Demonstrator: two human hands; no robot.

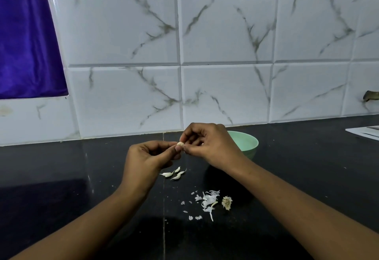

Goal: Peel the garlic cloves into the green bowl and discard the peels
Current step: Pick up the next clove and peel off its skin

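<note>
Both hands meet above the black counter, pinching one small garlic clove (180, 143) between their fingertips. My left hand (146, 160) grips it from the left, my right hand (207, 145) from the right. The green bowl (247, 142) stands just behind my right hand, partly hidden by it; its contents do not show. Three unpeeled cloves (174, 173) lie on the counter below the hands. A heap of white peels (207, 201) sits nearer to me, with the dry garlic root end (226, 202) beside it.
The black counter (82, 177) runs back to a white marble-patterned tiled wall (225, 54). A purple cloth (26, 38) hangs at the upper left. A white flat object (365, 132) lies at the counter's far right.
</note>
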